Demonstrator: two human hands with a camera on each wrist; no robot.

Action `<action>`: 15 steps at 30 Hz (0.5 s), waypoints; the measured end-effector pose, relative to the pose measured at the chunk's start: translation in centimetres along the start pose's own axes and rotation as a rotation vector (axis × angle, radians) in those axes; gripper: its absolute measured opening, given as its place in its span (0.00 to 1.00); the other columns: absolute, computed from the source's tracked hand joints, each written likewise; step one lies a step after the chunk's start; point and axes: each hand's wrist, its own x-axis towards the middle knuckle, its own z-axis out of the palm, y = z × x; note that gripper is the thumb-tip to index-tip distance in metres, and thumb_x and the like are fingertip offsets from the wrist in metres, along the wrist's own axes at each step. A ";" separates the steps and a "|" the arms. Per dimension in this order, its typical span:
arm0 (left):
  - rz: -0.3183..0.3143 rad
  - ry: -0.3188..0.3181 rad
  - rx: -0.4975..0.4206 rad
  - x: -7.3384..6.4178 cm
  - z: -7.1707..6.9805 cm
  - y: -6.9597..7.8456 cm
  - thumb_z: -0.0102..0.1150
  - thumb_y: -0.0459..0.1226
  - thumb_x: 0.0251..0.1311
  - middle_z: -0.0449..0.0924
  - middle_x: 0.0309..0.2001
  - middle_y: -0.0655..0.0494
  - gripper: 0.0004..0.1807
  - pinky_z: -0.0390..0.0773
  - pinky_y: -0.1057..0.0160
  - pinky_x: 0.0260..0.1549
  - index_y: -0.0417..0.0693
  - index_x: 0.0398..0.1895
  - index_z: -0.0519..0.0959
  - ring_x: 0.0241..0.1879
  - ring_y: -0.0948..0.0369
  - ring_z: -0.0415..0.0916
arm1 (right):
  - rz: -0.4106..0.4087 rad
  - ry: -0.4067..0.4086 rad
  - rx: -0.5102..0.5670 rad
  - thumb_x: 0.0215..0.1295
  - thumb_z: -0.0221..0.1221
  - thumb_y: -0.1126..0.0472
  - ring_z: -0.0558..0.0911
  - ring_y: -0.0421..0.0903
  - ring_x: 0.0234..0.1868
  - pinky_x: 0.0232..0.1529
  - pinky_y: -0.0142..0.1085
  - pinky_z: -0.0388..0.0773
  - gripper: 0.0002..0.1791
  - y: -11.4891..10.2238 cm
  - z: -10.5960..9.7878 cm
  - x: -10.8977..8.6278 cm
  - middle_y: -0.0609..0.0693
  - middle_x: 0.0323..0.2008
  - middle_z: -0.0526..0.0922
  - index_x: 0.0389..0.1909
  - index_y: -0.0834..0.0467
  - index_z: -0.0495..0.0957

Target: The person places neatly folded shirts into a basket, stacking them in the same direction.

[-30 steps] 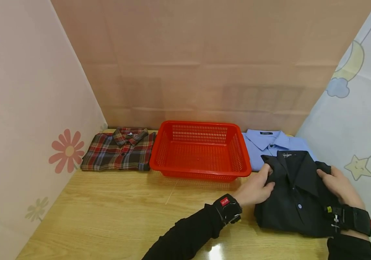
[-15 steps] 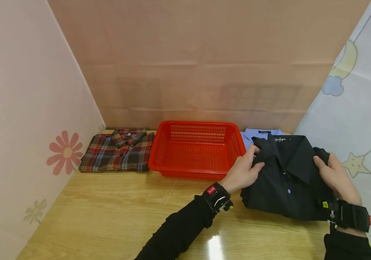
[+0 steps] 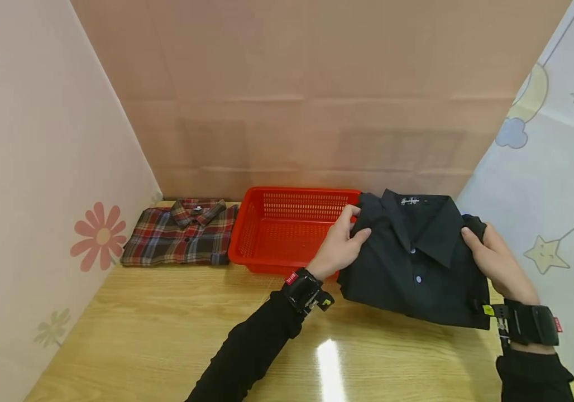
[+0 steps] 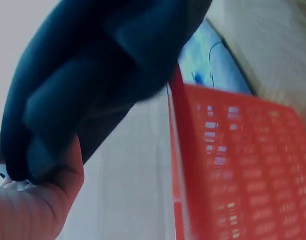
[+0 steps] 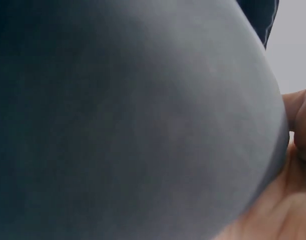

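A folded black shirt (image 3: 392, 273), collar toward the back, hangs tilted above the table between both hands. The left hand (image 3: 339, 245) pinches its left edge near the shoulder, thumb on top. On the opposite side the right hand (image 3: 500, 265) grips the other shoulder edge. Part of the shirt overlaps the right end of a red plastic basket (image 3: 239, 245), whose visible inside holds nothing. In the left wrist view, the left hand (image 4: 47, 200) holds dark cloth beside the slotted basket wall (image 4: 243, 165). Black cloth (image 5: 142, 125) fills most of the right wrist view.
A folded plaid shirt (image 3: 181, 237) lies left of the basket. Behind the basket in the left wrist view shows a light blue shirt (image 4: 225, 65), hidden by the black shirt in the head view. Paper and printed sheets wall the wooden table (image 3: 166, 329).
Both hands have lifted the black shirt from the table's right side and carried it left and toward the back. It now covers the blue shirt and the basket's right end.
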 end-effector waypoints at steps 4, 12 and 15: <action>-0.017 0.022 -0.031 -0.1 -1.7 -0.2 0.51 0.40 0.72 0.78 0.54 0.47 0.20 0.81 0.61 0.43 0.55 0.63 0.61 0.42 0.59 0.81 | 0.040 -0.036 0.063 0.80 0.34 0.48 0.74 0.35 0.50 0.40 0.26 0.75 0.18 -0.6 0.3 0.4 0.59 0.57 0.60 0.65 0.48 0.52; -0.076 0.091 -0.103 -0.3 -5.7 -0.4 0.50 0.38 0.72 0.78 0.51 0.44 0.19 0.81 0.54 0.44 0.52 0.62 0.61 0.42 0.53 0.81 | 0.054 -0.204 0.302 0.78 0.34 0.44 0.73 0.40 0.62 0.51 0.26 0.77 0.37 -2.8 1.6 1.7 0.67 0.72 0.47 0.76 0.58 0.32; -0.095 0.096 -0.100 -0.4 -6.5 -0.2 0.51 0.38 0.72 0.78 0.52 0.44 0.19 0.82 0.55 0.44 0.52 0.62 0.61 0.43 0.53 0.82 | 0.009 -0.232 0.423 0.79 0.36 0.48 0.79 0.29 0.51 0.48 0.31 0.81 0.30 -3.5 2.0 2.0 0.51 0.65 0.64 0.74 0.54 0.40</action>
